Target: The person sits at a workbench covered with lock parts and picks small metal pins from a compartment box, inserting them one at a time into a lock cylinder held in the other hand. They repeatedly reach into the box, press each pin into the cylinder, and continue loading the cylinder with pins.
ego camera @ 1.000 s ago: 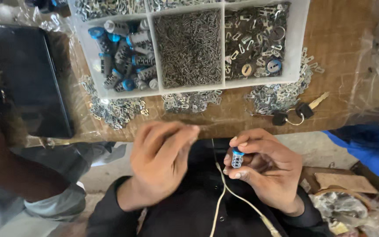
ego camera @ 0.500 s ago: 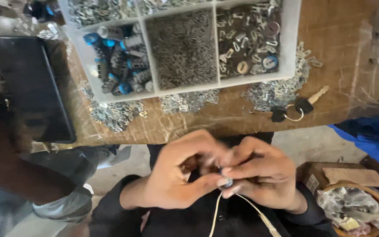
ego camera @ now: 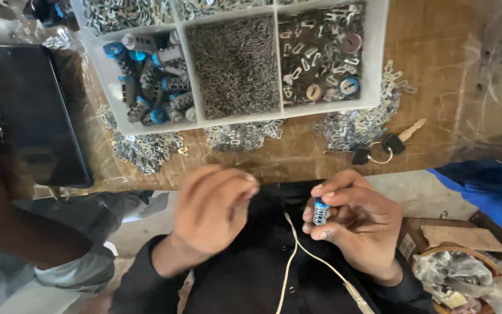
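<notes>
My right hand holds a small grey cylinder with a blue cap upright between thumb and fingers, just below the wooden table edge. My left hand hovers to its left, fingers curled together, pinching something too small to make out. On the table stands a white compartment tray: blue-capped cylinders in its left cell, thin metal pins in the middle one, small metal clips and round pieces on the right.
Heaps of small metal clips lie around the tray's front. Two keys on a ring rest near the table edge. A black phone lies at the left. A white cord runs down my black clothing. Another person's blue sleeve is at right.
My hands were pressed together over the small cylinder half a second ago. They have now come apart, the left one moving left, the right one keeping the cylinder.
</notes>
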